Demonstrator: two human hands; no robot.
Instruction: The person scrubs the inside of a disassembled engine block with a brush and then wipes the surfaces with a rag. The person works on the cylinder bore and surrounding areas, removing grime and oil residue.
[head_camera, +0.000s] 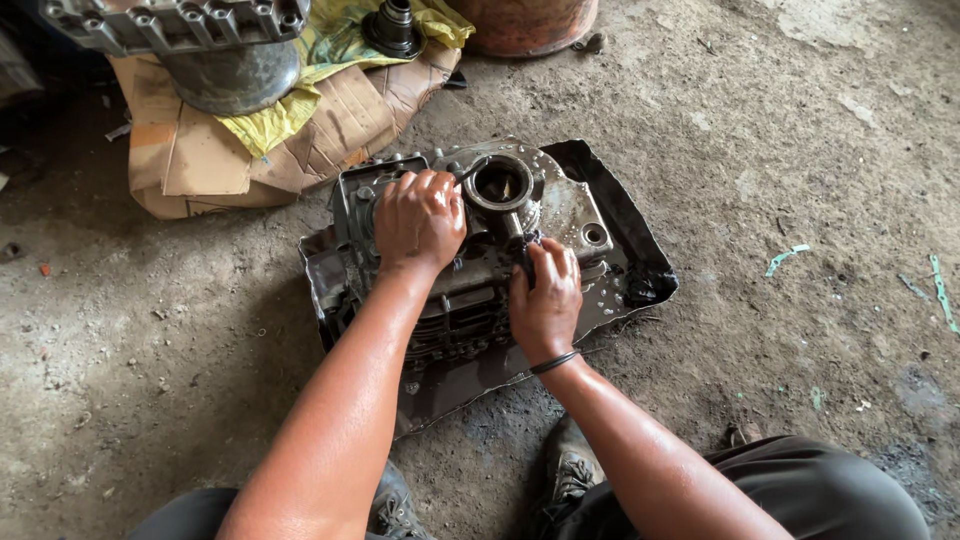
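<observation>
A greasy grey engine block (560, 215) with a round open bore (498, 183) lies on a dark metal tray (630, 250) on the dirt floor. My left hand (418, 220) grips the block's upper left side, fingers curled over the edge beside the bore; a thin dark tool tip pokes out near its fingers. My right hand (545, 300) is closed around a dark tool handle pressed against the block just below the bore. A black band circles my right wrist.
Flattened cardboard (200, 160) with a yellow cloth (330, 50) lies at the back left, carrying a large metal engine casing (190, 30) and a small black part (392, 28). A rusty round drum (525, 25) stands behind. My shoes (572, 470) are near the tray's front edge.
</observation>
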